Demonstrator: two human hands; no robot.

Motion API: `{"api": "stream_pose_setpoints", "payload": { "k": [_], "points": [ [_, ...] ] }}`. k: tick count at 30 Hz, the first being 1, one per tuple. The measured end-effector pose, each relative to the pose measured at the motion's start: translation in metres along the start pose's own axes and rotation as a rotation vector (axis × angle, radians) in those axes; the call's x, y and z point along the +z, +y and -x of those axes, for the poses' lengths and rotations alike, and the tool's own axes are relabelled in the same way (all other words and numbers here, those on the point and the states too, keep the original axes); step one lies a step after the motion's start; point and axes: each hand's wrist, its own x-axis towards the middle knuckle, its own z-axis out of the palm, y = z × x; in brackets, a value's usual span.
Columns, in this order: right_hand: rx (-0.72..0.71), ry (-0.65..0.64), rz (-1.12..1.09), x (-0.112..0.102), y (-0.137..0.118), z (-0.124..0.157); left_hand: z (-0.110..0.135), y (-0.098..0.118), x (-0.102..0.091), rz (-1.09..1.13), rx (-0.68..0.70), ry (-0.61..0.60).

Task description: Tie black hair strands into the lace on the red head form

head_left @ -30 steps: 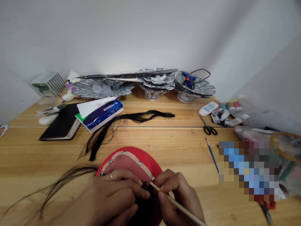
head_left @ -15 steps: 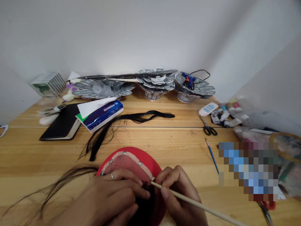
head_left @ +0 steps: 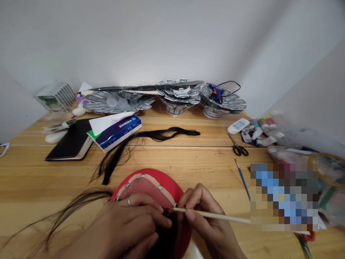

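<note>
Our left grip (head_left: 126, 223) is pressed together, fingers curled over a lock of dark hair (head_left: 167, 230) at the edge of a pink cap (head_left: 145, 189) on a red form (head_left: 151, 175), apparently pinning it steady. Our right grip (head_left: 207, 219) pinches a thin wooden stick (head_left: 212, 213), its tip placed right at that spot, the shaft reaching out over the counter (head_left: 205, 162).

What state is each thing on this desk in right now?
Left hand, holding black hair against the red form
Right hand, pinching a thin wooden stick
Scissors, closed, lying flat
Notebook, closed
Tissue packet, opened, white sheet poking out
</note>
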Motion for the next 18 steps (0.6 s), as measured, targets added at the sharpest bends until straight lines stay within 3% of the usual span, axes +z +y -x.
{"api": "stream_pose_setpoints", "payload": {
  "k": [6,13,18],
  "points": [
    [0.061,-0.031,-0.016,-0.001,-0.009,-0.001,-0.004,0.002,-0.010,-0.040,0.039,-0.074],
    [0.030,-0.019,0.033,-0.001,-0.006,-0.002,-0.002,0.006,-0.005,-0.085,0.016,-0.037],
    [0.019,-0.024,-0.005,-0.002,-0.006,-0.005,-0.001,0.012,-0.007,0.011,-0.113,-0.074]
  ]
}}
